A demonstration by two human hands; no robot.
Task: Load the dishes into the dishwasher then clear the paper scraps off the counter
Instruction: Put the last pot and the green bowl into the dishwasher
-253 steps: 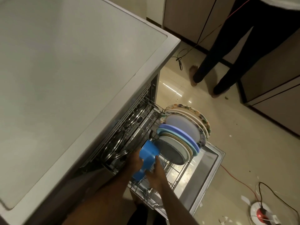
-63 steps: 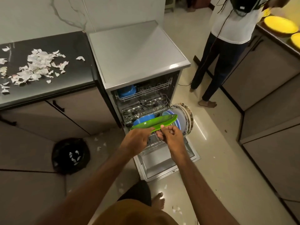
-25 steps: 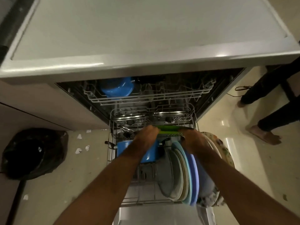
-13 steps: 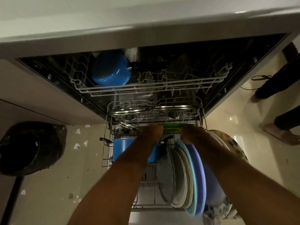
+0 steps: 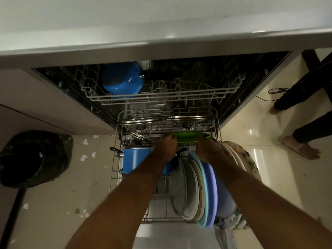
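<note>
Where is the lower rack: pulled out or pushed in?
Pulled out: the lower rack juts forward past the dishwasher front, with its plates fully exposed.

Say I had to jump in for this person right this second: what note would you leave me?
Left hand and right hand: each grips one end of the green plate, at the far end of the pulled-out lower rack.
Done: row of plates and a blue pot sit in that rack; second blue pot is in the upper rack.
Left: seat the green plate, then clear the counter scraps, which are out of view here.
</note>
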